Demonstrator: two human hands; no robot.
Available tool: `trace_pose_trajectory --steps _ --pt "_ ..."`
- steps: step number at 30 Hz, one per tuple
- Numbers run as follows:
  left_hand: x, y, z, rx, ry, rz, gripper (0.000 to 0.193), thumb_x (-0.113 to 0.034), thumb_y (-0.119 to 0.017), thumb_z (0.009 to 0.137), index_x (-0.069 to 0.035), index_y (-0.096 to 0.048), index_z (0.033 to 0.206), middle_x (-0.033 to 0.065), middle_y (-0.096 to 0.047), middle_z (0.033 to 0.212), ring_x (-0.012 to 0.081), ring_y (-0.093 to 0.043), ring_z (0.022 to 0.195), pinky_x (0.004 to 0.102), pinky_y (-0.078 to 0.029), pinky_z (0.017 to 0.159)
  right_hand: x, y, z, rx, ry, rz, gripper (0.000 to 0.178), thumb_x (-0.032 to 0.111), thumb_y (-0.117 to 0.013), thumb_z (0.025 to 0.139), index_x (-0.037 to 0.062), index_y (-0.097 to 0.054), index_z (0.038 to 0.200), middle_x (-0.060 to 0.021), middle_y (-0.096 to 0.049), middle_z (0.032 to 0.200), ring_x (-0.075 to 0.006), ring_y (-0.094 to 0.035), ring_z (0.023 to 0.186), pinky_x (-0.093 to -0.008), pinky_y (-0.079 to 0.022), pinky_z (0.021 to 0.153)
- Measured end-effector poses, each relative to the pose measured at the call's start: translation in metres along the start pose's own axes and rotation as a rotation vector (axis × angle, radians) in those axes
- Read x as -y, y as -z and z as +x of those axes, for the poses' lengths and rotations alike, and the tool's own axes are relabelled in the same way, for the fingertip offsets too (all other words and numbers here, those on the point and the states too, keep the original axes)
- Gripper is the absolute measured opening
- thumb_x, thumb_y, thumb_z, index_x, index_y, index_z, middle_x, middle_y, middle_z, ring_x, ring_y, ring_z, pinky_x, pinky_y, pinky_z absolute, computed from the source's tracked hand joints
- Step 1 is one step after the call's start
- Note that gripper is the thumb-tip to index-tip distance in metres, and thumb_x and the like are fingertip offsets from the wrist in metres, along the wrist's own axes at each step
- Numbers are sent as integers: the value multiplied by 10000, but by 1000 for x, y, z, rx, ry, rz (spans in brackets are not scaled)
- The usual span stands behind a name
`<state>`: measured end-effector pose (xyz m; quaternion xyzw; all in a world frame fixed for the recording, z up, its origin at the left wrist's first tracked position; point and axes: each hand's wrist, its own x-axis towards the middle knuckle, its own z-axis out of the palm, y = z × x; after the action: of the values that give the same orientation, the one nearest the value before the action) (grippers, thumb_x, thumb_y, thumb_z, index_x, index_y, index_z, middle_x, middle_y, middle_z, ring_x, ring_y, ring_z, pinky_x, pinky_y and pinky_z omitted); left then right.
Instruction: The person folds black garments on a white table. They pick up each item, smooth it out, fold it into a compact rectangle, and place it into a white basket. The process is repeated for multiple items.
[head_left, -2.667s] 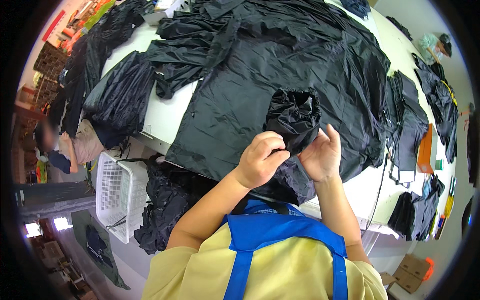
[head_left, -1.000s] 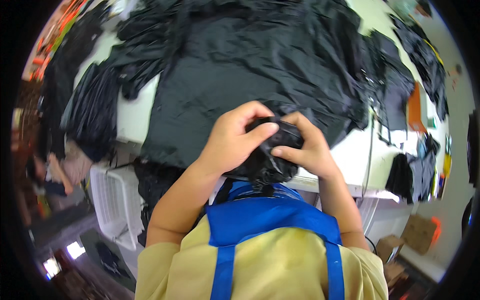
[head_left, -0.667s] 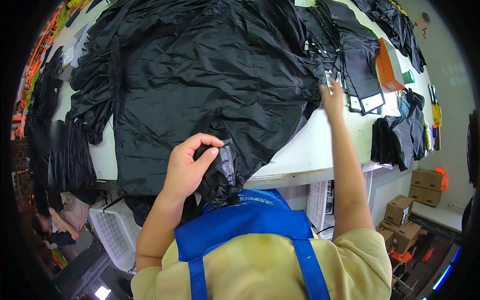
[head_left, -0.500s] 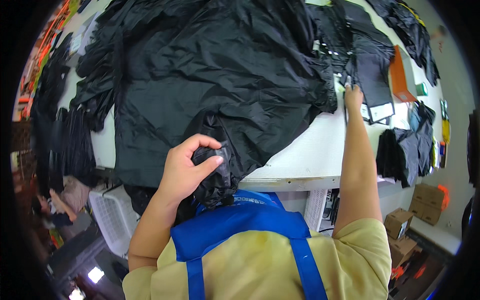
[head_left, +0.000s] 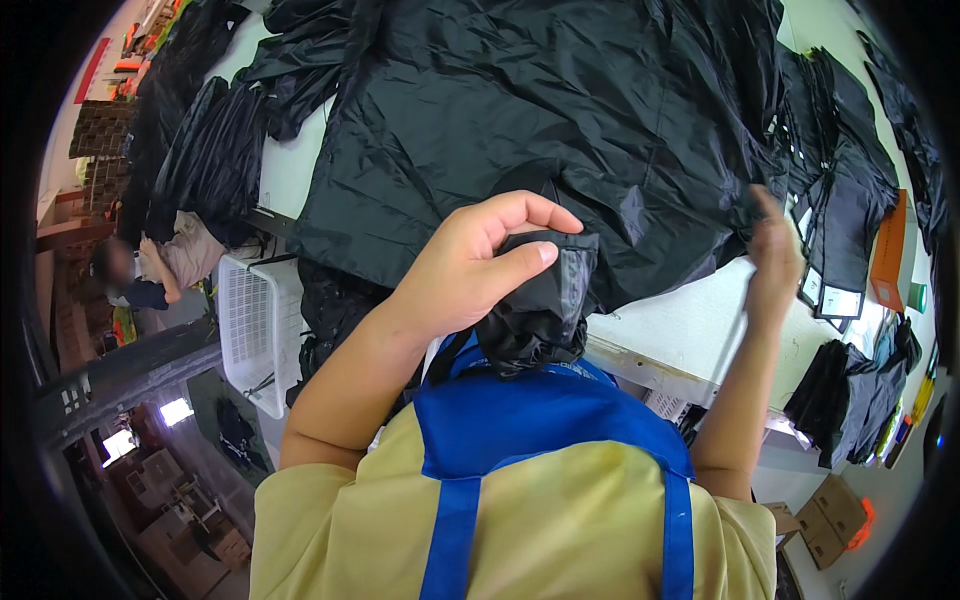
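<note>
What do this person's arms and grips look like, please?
The left grip is a bare hand with no glove or ring visible; the right grip is also gloveless, though blurred. The forearms are uncovered, with no watch visible. Short, plain, pale yellow sleeves end near the elbows. A blue apron with two straps covers part of the yellow shirt.

White-topped worktable [head_left: 655,335] across the room, pale wall [head_left: 895,490] at far right, dim area at lower left, two bright white light patches [head_left: 177,411] there.
</note>
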<state>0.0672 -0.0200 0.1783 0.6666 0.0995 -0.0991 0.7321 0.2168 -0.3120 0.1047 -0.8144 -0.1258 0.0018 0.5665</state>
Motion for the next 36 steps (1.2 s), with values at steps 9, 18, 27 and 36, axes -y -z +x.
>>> trace_pose_trajectory --steps 9,18,27,36 --pt "-3 5 -10 48 -31 -115 244 -64 -565 896 27 -581 1122 64 -619 1064 88 -567 971 234 -451 873 82 -59 -36 453 449 -46 473 100 -783 673 66 -679 1133 -30 -556 754 -131 -500 629 -257 -418 555" --pt "-1 5 -15 72 -30 -135 240 -67 -563 899 26 -578 1120 59 -628 1040 84 -578 946 231 -466 848 87 -70 -46 435 471 -15 428 89 -772 679 62 -692 1099 -46 -570 754 -152 -523 653 -270 -417 563" --pt "-5 7 -17 9 -7 -301 227 -19 -557 880 -3 -574 1106 43 -619 1021 89 -582 931 245 -460 874 -8 -37 -38 -100 -43 619 304 161 -547 941 27 -597 1210 56 -517 708 -15 -383 586 -182 -301 513" --pt "6 15 -12 -51 -7 -587 178 6 -525 896 -23 -592 1059 27 -623 984 95 -592 894 239 -480 833 -146 64 -59 -655 -380 -1253 447 306 -652 882 -5 -582 1196 -169 -607 1148 -285 -570 1054 -338 -430 915"
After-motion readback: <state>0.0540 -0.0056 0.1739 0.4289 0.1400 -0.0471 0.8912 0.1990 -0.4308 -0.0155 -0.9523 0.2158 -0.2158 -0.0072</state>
